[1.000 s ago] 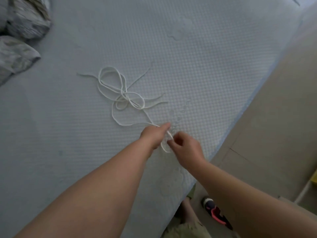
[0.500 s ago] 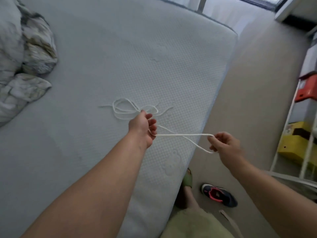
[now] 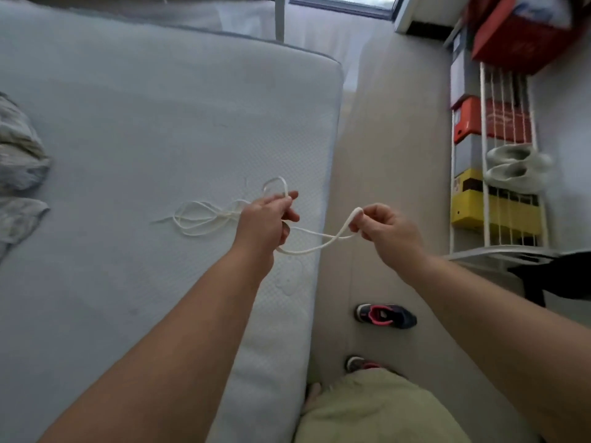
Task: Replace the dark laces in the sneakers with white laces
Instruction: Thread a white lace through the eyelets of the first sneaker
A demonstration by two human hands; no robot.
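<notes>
I'm standing at the right-hand edge of the mattress (image 3: 160, 129), and both my hands sit right at that edge. The floor (image 3: 383, 155) strip between the mattress and the white wire rack (image 3: 499, 199) is pretty open, with 1 dark sneaker with a pink lining (image 3: 385, 315) lying on it and a second sneaker (image 3: 359, 363) half hidden behind my green shorts (image 3: 377, 410). Crumpled bedding (image 3: 19, 161) sits way off at the left side of the mattress.

My left hand (image 3: 263, 223) has its fingers curled round the white lace (image 3: 315, 243), with a small loop poking up above the knuckles. My right hand (image 3: 385, 231) pinches a folded bend of the same lace between thumb and fingertips, out past the mattress edge over the floor.

Compared with half a second ago, my hands are closer together and the span between them now sags into a slack curve instead of running nearly straight. The loose bundle on the mattress looks more drawn out toward my left hand too.

The lace's long axis runs left to right: loose loops trail left across the mattress, then it goes through my left hand and ends at the bend in my right.
</notes>
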